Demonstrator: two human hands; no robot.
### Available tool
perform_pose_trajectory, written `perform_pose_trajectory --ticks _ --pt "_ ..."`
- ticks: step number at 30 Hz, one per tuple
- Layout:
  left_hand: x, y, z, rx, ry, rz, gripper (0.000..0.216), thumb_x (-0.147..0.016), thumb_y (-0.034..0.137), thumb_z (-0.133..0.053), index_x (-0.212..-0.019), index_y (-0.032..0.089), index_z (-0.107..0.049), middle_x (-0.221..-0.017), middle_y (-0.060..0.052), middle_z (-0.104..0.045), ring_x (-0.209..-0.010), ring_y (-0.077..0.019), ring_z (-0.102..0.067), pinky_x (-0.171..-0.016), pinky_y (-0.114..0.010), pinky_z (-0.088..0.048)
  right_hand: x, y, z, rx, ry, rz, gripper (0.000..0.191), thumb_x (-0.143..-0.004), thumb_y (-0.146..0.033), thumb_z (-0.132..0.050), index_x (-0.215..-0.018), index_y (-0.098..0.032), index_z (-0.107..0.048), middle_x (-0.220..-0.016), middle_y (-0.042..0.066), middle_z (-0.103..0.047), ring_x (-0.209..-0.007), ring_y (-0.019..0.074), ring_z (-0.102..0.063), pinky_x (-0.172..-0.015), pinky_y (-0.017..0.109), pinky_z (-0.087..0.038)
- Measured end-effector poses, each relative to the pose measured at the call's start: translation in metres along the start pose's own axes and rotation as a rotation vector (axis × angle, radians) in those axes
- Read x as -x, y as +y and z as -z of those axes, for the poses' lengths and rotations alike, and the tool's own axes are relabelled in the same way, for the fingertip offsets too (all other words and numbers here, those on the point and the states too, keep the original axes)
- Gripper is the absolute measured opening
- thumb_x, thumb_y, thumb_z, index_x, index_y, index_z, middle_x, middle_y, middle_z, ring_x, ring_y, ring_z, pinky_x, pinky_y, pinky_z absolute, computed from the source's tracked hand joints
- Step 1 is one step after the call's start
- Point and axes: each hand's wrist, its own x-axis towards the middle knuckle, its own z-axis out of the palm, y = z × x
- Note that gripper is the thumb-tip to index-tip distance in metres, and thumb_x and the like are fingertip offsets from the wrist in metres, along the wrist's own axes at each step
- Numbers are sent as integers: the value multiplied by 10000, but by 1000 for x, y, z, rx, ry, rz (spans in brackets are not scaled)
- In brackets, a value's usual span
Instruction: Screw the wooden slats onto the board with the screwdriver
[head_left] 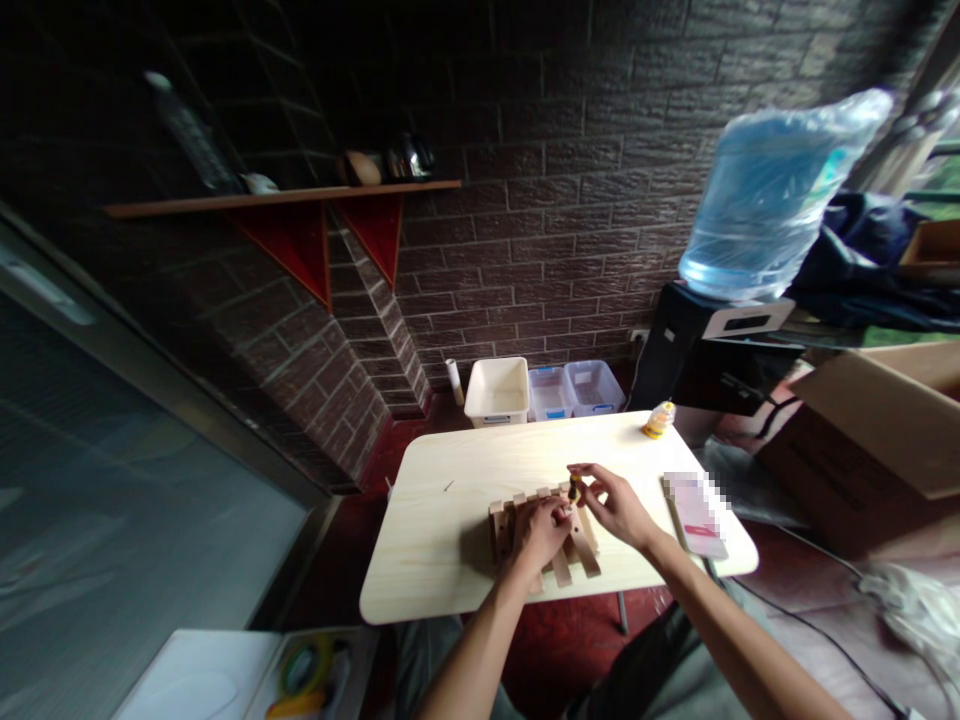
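A small assembly of pale wooden slats [504, 520] lies on the light wooden table [442, 520]. My left hand [541, 530] rests on top of the slats with its fingers curled, pressing them down. My right hand [616, 505] pinches a small dark object with a yellowish band [574, 488] just above the slats' far edge. What the object is I cannot make out. Loose slats [585, 550] stick out toward me from under my left hand.
A small yellow figure [658, 420] stands at the table's far right corner; a flat white and red item [697, 520] lies near the right edge. Plastic bins [496, 392] sit on the floor behind. A water dispenser [765, 200] and cardboard box [877, 420] stand right.
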Motion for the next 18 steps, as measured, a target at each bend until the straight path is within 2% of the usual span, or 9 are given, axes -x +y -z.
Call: perform_pose_trajectory --ticks 6,14,18 --pt "-1 -4 -4 13 24 -20 211 -818 168 -567 -958 219 -717 -821 -9 -703 -767 -152 -626 -777 -261 -476 -2 6 5 12 -39 -12 313 -955 -395 -505 -1185 -205 -598 -1074 107 -680 -670 156 -670 -585 278 -558" --pt "0 1 -1 -7 27 17 181 -784 184 -617 -918 227 -730 -816 -22 -710 -804 -179 -639 -789 -278 -497 2 10 -7 -35 66 -38 325 -955 -455 -491 -1142 -204 -579 -1090 116 -666 -649 157 -664 -557 286 -556" --pt "-1 -1 -2 -18 24 1 182 -803 189 -603 -931 231 -725 -823 -14 -713 -787 -169 -640 -782 -272 -492 3 6 -8 -33 72 -31 323 -957 -448 -492 -1152 -204 -573 -1109 119 -664 -657 156 -662 -543 280 -548"
